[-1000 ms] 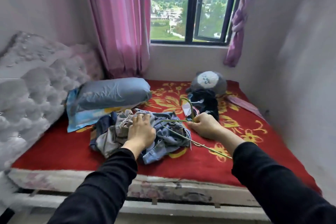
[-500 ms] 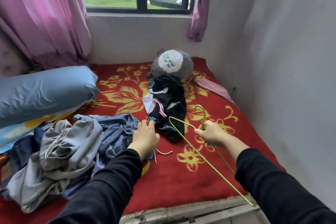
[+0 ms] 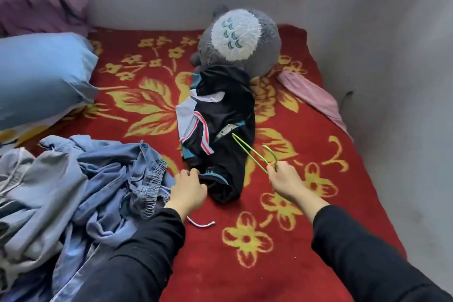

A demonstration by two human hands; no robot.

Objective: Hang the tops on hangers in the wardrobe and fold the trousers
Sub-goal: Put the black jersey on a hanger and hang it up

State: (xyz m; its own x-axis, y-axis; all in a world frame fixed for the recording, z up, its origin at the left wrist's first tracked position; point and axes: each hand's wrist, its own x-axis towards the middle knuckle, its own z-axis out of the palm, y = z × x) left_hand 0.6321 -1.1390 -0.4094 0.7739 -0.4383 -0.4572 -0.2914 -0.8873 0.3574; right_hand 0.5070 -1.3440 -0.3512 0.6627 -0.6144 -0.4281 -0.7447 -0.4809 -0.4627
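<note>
On the red flowered blanket [image 3: 269, 265] ahead of me, a black sports top [image 3: 225, 115] with white, red and teal trim lies crumpled in a long bundle, its far end against a grey-and-white plush toy [image 3: 242, 37] by the wall. I see my left hand [image 3: 188, 189] at the near end of that top, back upward, fingers curled down with the tips touching the hem; I cannot tell whether they actually pinch the fabric. My right hand [image 3: 284, 179] is closed round a green wire hanger [image 3: 247, 149] just below its hook, holding it above the blanket, with one narrow end of the frame pointing out over the top's right edge. To the left, a heap of blue clothes [image 3: 85, 179] is piled loosely, an elastic waistband showing near my left wrist. A white cord [image 3: 201, 224] lies on the blanket beside my left sleeve. A blue pillow [image 3: 41, 76] sits at far left and a pink cloth [image 3: 311, 95] along the right wall.
</note>
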